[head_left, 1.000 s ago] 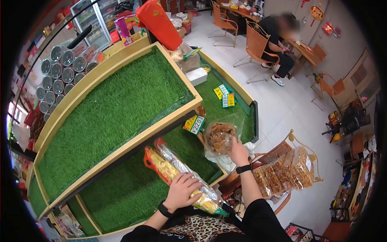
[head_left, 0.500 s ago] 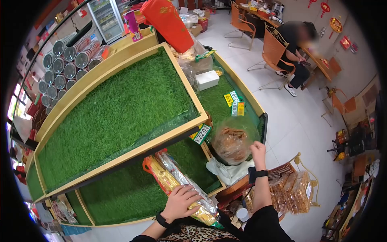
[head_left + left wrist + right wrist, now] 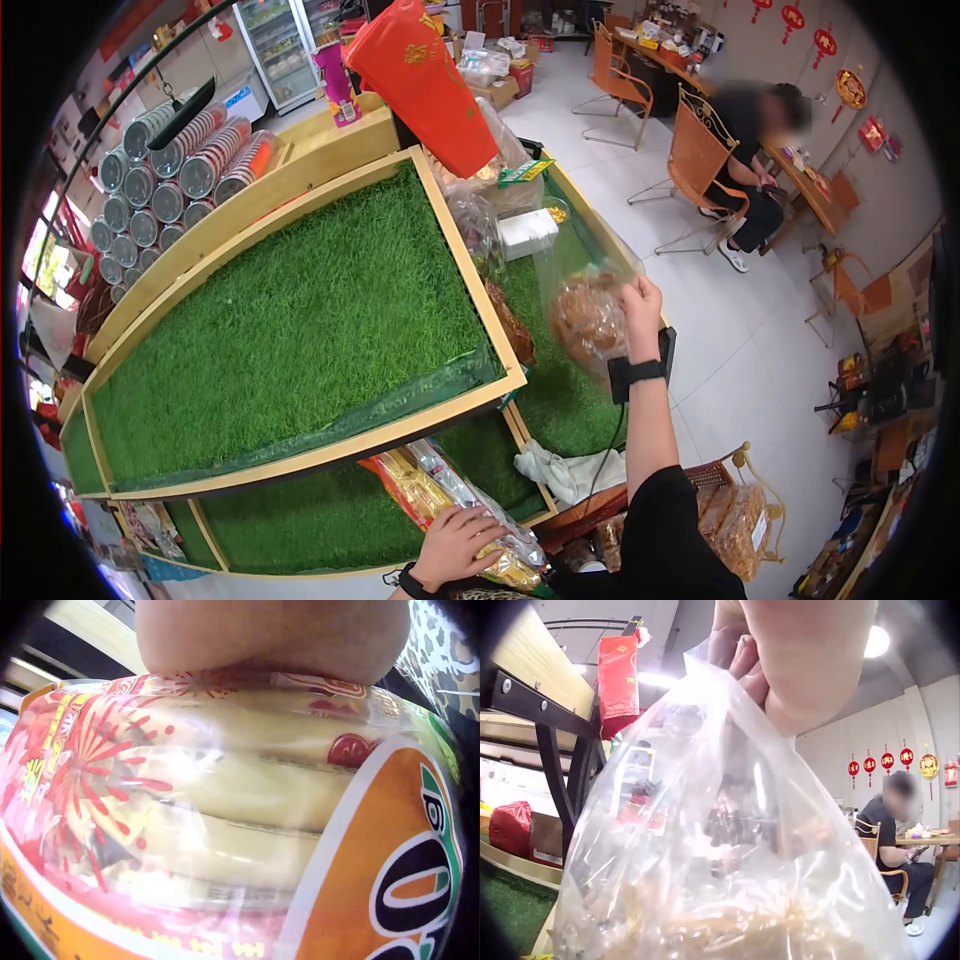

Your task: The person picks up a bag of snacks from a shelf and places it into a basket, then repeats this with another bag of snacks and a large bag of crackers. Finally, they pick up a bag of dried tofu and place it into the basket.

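Observation:
My right hand (image 3: 640, 305) pinches the gathered top of a clear plastic bag (image 3: 588, 318) with brown food pieces inside. The bag hangs over the turf-lined side shelf; the right wrist view shows its clear upper part (image 3: 720, 802) stretched up to the curled fingers (image 3: 742, 664). My left hand (image 3: 462, 545) rests, fingers spread, on a long printed plastic package (image 3: 415, 485) that lies slanting across the lower shelf's front edge. Seen close in the left wrist view, the package (image 3: 247, 795) holds long cream-coloured pieces behind red and orange print. Beside it lies a silvery package (image 3: 455, 480).
An upper turf-covered shelf (image 3: 290, 330) with a wooden rim juts out at left. A white box (image 3: 527, 232) and a red bag (image 3: 425, 85) stand beyond. White crumpled plastic (image 3: 570, 472) lies near the right arm. Bagged snacks (image 3: 740, 530) sit on a chair; a person (image 3: 755, 150) sits further off.
My right hand has lifted the bag of brown food and carried it forward over the side shelf, in front of the price tags. My left hand stays on the long package.

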Motion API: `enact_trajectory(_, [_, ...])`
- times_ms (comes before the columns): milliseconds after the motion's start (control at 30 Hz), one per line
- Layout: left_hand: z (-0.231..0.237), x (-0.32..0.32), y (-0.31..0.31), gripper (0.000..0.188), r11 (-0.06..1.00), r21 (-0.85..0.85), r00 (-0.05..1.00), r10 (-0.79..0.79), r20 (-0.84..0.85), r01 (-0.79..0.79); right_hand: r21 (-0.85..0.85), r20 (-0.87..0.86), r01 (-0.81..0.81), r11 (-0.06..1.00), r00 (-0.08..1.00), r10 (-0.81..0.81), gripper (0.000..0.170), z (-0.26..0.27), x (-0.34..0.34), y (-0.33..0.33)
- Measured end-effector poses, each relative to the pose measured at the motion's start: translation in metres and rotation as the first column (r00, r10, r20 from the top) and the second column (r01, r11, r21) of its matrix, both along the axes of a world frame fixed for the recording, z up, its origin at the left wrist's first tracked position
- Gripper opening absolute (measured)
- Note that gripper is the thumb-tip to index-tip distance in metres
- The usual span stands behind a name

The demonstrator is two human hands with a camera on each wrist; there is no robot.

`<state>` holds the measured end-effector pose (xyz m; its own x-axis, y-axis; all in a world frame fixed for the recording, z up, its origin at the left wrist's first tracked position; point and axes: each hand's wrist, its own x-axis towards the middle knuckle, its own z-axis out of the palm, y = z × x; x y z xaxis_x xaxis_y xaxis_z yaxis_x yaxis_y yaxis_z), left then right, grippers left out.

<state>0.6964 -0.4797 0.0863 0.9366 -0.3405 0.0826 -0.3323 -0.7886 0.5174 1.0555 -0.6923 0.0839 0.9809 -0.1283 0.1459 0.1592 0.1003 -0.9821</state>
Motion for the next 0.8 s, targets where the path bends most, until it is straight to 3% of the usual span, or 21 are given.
enact_trajectory(100, [-0.003, 0.004, -0.002, 0.026, 1.0, -0.014, 1.0, 0.013, -0.012, -0.013, 0.23, 0.005, -0.088, 0.969, 0.996, 0.089, 0.027, 0.001, 0.021, 0.016])
enact_trajectory(200, [-0.004, 0.006, -0.004, 0.026, 0.998, -0.039, 0.999, 0.039, -0.029, -0.04, 0.216, 0.05, -0.17, 0.961, 0.985, 0.163, 0.027, -0.022, 0.035, 0.024])
enact_trajectory(233, [-0.007, 0.007, -0.003, 0.027, 0.999, -0.016, 0.999, 0.035, -0.036, -0.035, 0.061, 0.029, -0.167, 0.984, 0.986, 0.165, 0.025, -0.032, 0.039, 0.024])
enact_trajectory(267, [-0.008, 0.007, -0.004, 0.028, 1.0, 0.006, 0.999, 0.028, -0.046, -0.028, 0.061, 0.018, -0.169, 0.984, 0.986, 0.168, 0.025, -0.043, 0.038, 0.025])
enact_trajectory(333, [-0.007, 0.01, -0.004, 0.028, 1.0, 0.007, 0.998, 0.025, -0.055, -0.024, -0.112, -0.125, -0.155, 0.982, 0.982, 0.141, 0.023, -0.06, 0.035, 0.032])
enact_trajectory(367, [-0.006, 0.01, -0.004, 0.027, 1.0, -0.003, 0.999, 0.019, -0.047, -0.02, -0.263, -0.151, -0.107, 0.959, 0.986, 0.068, 0.019, -0.11, 0.047, 0.027])
enact_trajectory(400, [-0.005, 0.012, -0.004, 0.027, 1.0, -0.013, 0.999, 0.015, -0.037, -0.015, -0.261, -0.155, -0.107, 0.959, 0.986, 0.068, 0.019, -0.126, 0.049, 0.029])
enact_trajectory(467, [-0.004, 0.012, -0.004, 0.027, 1.0, -0.008, 0.999, 0.012, -0.042, -0.012, -0.379, -0.132, -0.215, 0.9, 0.975, 0.178, 0.027, -0.146, 0.04, 0.033])
enact_trajectory(500, [-0.005, 0.013, -0.004, 0.027, 1.0, -0.004, 0.999, 0.011, -0.036, -0.011, -0.593, -0.224, -0.268, 0.76, 0.961, 0.164, 0.024, -0.116, 0.027, 0.039])
enact_trajectory(600, [-0.003, 0.014, -0.005, 0.027, 1.0, 0.005, 1.0, -0.004, -0.027, 0.005, -0.496, -0.113, -0.27, 0.825, 0.963, 0.246, 0.026, -0.096, -0.001, 0.045])
enact_trajectory(633, [-0.005, 0.013, -0.005, 0.027, 1.0, -0.01, 1.0, -0.006, -0.017, 0.006, -0.579, -0.103, -0.248, 0.777, 0.967, 0.232, 0.037, -0.085, -0.015, 0.04])
enact_trajectory(733, [-0.012, 0.013, -0.005, 0.027, 1.0, -0.009, 1.0, -0.002, 0.008, 0.002, -0.542, -0.065, -0.185, 0.82, 0.982, 0.179, 0.038, -0.047, -0.084, 0.026])
enact_trajectory(800, [-0.012, 0.014, -0.005, 0.027, 1.0, -0.023, 1.0, -0.014, 0.016, 0.015, -0.376, -0.179, -0.379, 0.846, 0.925, 0.335, 0.04, -0.019, -0.143, 0.018])
